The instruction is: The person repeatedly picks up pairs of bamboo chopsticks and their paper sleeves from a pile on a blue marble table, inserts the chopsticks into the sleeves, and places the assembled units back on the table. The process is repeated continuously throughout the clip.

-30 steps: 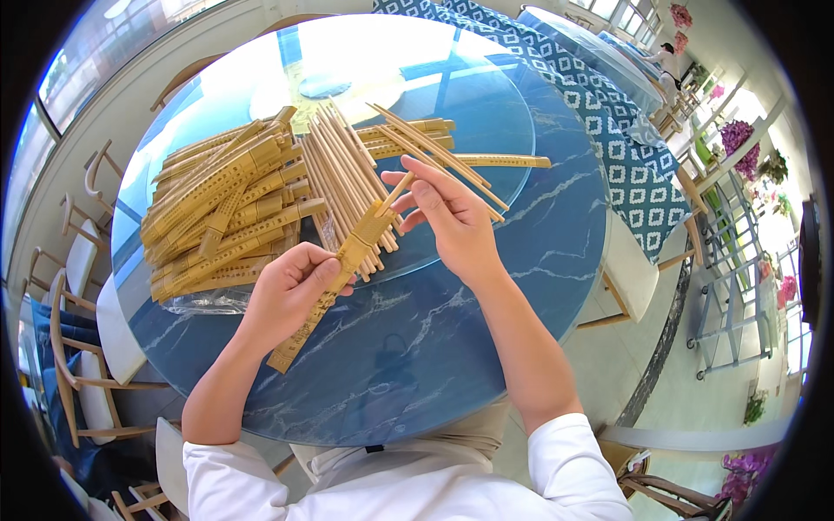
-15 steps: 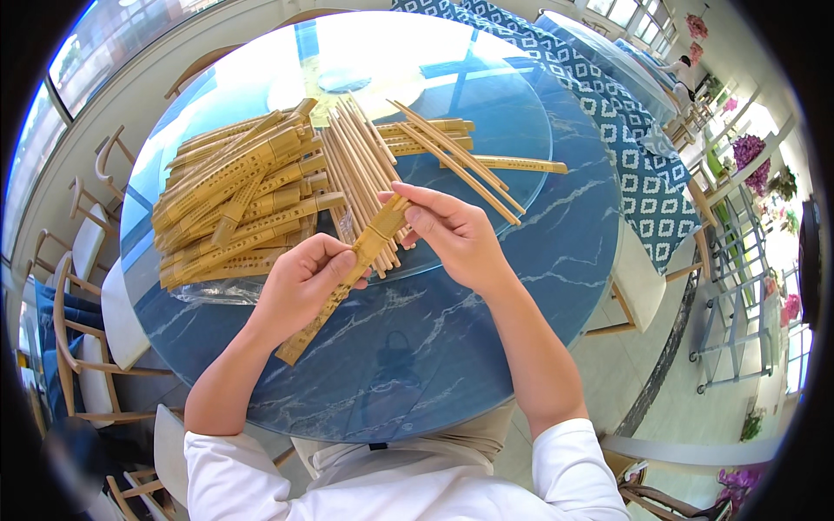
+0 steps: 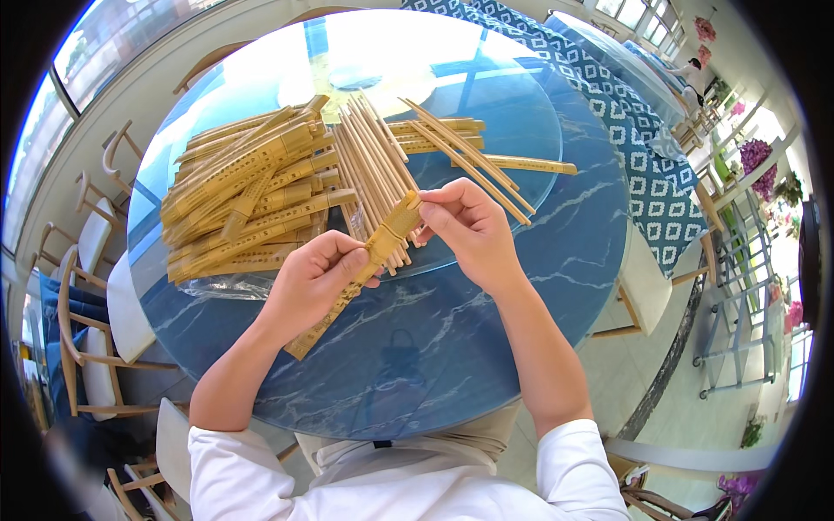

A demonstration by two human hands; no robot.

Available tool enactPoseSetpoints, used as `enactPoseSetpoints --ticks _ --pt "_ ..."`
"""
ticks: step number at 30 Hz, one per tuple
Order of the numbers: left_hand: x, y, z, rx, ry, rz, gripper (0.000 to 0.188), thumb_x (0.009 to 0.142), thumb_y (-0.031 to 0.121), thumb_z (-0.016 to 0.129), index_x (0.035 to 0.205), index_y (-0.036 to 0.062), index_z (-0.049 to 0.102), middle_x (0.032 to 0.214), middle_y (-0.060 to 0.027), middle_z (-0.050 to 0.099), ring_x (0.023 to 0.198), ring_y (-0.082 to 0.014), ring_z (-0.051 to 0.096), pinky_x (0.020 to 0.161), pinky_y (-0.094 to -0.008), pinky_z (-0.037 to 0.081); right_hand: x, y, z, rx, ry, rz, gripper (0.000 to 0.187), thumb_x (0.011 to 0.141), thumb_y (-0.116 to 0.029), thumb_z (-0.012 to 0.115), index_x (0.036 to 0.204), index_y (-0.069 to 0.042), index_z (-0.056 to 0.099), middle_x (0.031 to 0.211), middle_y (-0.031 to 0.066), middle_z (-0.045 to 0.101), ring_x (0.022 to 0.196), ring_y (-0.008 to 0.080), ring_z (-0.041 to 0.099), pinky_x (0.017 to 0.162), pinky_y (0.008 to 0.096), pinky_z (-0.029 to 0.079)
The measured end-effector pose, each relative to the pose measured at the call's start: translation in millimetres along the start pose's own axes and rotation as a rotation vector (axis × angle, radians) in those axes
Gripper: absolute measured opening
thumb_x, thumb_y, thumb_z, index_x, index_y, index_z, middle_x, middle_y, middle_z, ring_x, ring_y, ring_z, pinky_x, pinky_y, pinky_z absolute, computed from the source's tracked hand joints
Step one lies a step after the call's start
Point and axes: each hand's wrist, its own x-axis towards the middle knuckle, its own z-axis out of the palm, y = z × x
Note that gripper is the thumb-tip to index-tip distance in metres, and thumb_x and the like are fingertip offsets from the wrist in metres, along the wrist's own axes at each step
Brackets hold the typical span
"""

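A gold paper chopstick sleeve [image 3: 395, 224] slants in front of me above the table's near side, its upper end toward the far right. My left hand [image 3: 314, 276] is closed round its middle, thumb on top. At the upper end, the fingertips of my right hand [image 3: 469, 233] pinch the sleeve's right edge. Whether chopsticks sit inside it is hidden. Just beyond my hands lies a bundle of bare wooden chopsticks [image 3: 372, 161]. To its left is a large heap of gold chopstick sleeves [image 3: 248, 178], partly on clear plastic [image 3: 224, 289].
Right of the bundle are a few loose chopsticks [image 3: 469, 159], a single sleeve [image 3: 532, 164] and several stacked sleeves [image 3: 447, 127]. The round blue marbled table [image 3: 452, 347] carries a glass turntable [image 3: 546, 113]. Chairs [image 3: 109, 347] stand at the left; a distant person [image 3: 692, 78] is far right.
The whole view has shifted slightly. My right fingers have moved from across the sleeve's upper end to its right edge, and the upper end shows more. My left hand keeps its hold.
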Motion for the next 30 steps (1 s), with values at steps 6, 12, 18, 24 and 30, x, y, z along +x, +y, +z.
enactPoseSetpoints --ticks 6,12,18,24,30 --pt "-0.5 1.6 -0.1 0.023 -0.004 0.0 0.015 0.11 0.014 0.057 0.109 -0.0003 0.059 0.103 -0.0117 0.073 0.095 -0.0165 0.073 0.086 -0.034 0.062 5.2 2.7 -6.6 0.019 -0.063 -0.016 0.005 0.104 -0.004 0.064 0.108 -0.005 0.062 0.099 0.0047 0.072 0.088 0.0082 0.07 0.075 0.024 0.057" --pt "1.4 -2.5 3.0 -0.074 -0.017 0.017 0.016 0.11 0.015 0.058 0.117 0.0007 0.059 0.105 -0.0112 0.073 0.096 -0.0162 0.073 0.086 -0.0338 0.062 2.6 -3.1 -1.6 0.025 -0.006 -0.04 0.007 0.105 -0.006 0.063 0.112 -0.006 0.063 0.101 0.0044 0.072 0.088 0.0084 0.069 0.073 0.0244 0.055" --pt "-6.4 9.1 5.9 0.052 -0.114 -0.157 0.027 0.106 0.01 0.065 0.129 -0.0007 0.059 0.102 -0.0057 0.072 0.088 -0.012 0.07 0.08 -0.0264 0.058 6.0 -4.8 -11.5 0.004 0.039 -0.082 0.013 0.106 -0.011 0.063 0.118 -0.006 0.064 0.101 0.0042 0.074 0.088 0.0085 0.069 0.073 0.0246 0.056" --pt "-12.1 48.8 -24.5 1.046 0.537 0.518 0.024 0.098 0.011 0.074 0.121 0.0034 0.074 0.11 -0.0108 0.076 0.1 -0.0215 0.073 0.086 -0.0322 0.057 8.8 -7.3 -19.1 -0.122 0.147 -0.147 0.022 0.11 -0.02 0.058 0.126 -0.006 0.063 0.113 0.0097 0.076 0.086 0.0114 0.071 0.073 0.0256 0.057" --pt "12.0 29.3 -114.1 1.451 0.927 0.564 0.031 0.108 0.021 0.058 0.134 0.0128 0.071 0.137 -0.0038 0.07 0.13 -0.0223 0.063 0.128 -0.0523 0.022 10.8 -4.6 -17.0 -0.165 0.173 -0.109 0.023 0.109 -0.022 0.059 0.124 -0.004 0.064 0.11 0.0068 0.076 0.086 0.0096 0.069 0.074 0.0251 0.056"
